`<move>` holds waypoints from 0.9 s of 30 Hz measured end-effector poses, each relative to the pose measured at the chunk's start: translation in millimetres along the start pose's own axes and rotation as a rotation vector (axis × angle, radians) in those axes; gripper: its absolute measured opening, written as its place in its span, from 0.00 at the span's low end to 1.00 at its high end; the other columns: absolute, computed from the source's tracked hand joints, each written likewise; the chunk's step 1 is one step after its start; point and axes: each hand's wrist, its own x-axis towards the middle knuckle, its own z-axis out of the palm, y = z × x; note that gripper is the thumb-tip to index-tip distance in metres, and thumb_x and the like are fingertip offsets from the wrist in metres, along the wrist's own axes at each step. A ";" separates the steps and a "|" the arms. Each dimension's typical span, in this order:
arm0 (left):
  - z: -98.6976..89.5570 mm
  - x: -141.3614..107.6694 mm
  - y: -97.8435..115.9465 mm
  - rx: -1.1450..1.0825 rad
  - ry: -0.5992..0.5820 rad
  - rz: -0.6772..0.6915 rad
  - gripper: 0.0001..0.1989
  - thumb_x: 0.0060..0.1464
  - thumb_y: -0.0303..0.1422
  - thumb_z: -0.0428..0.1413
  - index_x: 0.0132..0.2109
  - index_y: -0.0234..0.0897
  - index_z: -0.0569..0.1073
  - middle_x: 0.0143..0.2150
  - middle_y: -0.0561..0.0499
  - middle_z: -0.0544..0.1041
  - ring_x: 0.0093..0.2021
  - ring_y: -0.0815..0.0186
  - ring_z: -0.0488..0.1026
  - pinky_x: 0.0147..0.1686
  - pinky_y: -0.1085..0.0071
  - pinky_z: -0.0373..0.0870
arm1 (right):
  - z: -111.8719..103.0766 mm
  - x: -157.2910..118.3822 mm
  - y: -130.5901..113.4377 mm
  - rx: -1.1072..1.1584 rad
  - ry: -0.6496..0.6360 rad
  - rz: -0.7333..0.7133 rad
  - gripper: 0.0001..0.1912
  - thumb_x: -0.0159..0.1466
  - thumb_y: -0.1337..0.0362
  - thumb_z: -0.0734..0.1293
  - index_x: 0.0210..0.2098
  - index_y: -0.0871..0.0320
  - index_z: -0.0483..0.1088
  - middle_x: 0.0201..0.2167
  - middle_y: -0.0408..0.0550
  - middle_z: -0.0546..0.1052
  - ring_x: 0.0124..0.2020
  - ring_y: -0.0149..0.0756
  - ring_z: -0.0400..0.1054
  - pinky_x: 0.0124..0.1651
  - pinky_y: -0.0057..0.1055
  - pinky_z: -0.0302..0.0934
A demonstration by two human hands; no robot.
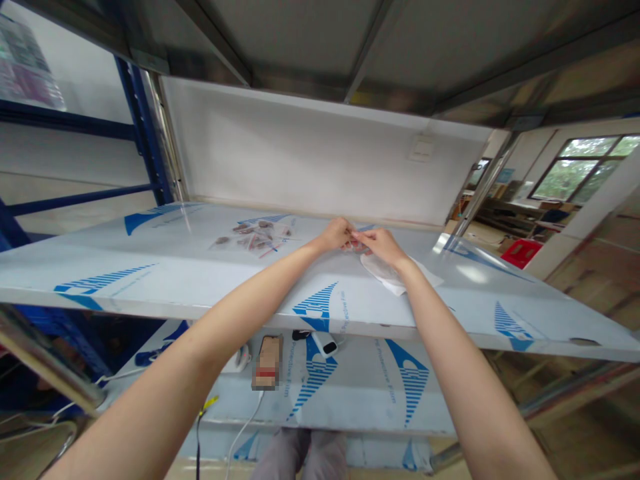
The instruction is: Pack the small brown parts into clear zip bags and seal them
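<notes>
Both my hands meet over the far middle of the metal shelf (200, 267). My left hand (338, 233) and my right hand (381, 243) have their fingers pinched together on a small clear plastic bag (353, 246), partly hidden by the fingers. What is inside the bag is too small to make out. Under my right wrist lies a white sheet or bag (387, 275), flat on the shelf. To the left of my hands, several small clear bags (255, 237) with brown contents lie in a loose pile.
On the lower shelf (360, 393) are a phone (267, 362) with a white cable and a small white device (325, 344). A metal shelf (310, 40) hangs overhead. A white wall panel (310, 153) closes the back, and metal posts stand at both sides.
</notes>
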 end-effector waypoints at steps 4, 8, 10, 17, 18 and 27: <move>0.0 -2.6 0.9 -0.028 0.007 0.033 0.07 0.52 0.27 0.52 0.34 0.28 0.75 0.26 0.51 0.76 0.20 0.76 0.67 0.22 0.79 0.65 | -2.3 -2.1 -5.7 0.078 -0.030 0.060 0.12 0.61 0.62 0.63 0.35 0.62 0.76 0.35 0.53 0.79 0.35 0.35 0.73 0.29 0.24 0.63; 0.8 -1.7 -1.0 -0.011 0.072 0.060 0.08 0.50 0.30 0.55 0.30 0.27 0.74 0.20 0.54 0.72 0.18 0.76 0.65 0.20 0.80 0.63 | -3.9 -1.3 -5.3 0.162 -0.047 0.104 0.13 0.63 0.64 0.61 0.37 0.62 0.76 0.38 0.53 0.79 0.35 0.35 0.74 0.29 0.24 0.63; 1.7 -0.9 -2.8 -0.005 0.095 0.083 0.08 0.49 0.30 0.55 0.28 0.27 0.74 0.19 0.54 0.71 0.18 0.76 0.65 0.21 0.80 0.62 | -3.8 -0.9 -4.0 0.133 -0.047 0.086 0.13 0.63 0.64 0.60 0.38 0.62 0.76 0.38 0.53 0.79 0.34 0.35 0.74 0.30 0.24 0.63; 7.5 -0.5 0.4 -0.043 0.054 0.077 0.06 0.48 0.28 0.54 0.29 0.28 0.73 0.22 0.53 0.72 0.19 0.75 0.65 0.23 0.77 0.65 | -6.8 -4.0 -7.2 -0.405 0.077 -0.057 0.17 0.64 0.63 0.57 0.32 0.62 0.77 0.30 0.53 0.79 0.34 0.39 0.72 0.37 0.29 0.60; 8.0 -0.7 2.0 -0.035 0.063 0.071 0.06 0.48 0.28 0.53 0.29 0.28 0.73 0.22 0.53 0.72 0.19 0.74 0.65 0.24 0.76 0.64 | -8.5 -4.9 -8.7 -0.468 0.102 -0.048 0.18 0.64 0.63 0.56 0.33 0.61 0.77 0.30 0.53 0.79 0.36 0.40 0.72 0.39 0.29 0.60; 8.6 -13.5 19.2 0.422 0.223 0.054 0.10 0.51 0.33 0.49 0.30 0.34 0.72 0.29 0.49 0.75 0.32 0.66 0.70 0.32 0.72 0.61 | -12.2 -8.5 -10.3 -0.455 0.207 0.042 0.15 0.60 0.65 0.61 0.44 0.54 0.74 0.37 0.48 0.79 0.41 0.38 0.71 0.45 0.30 0.60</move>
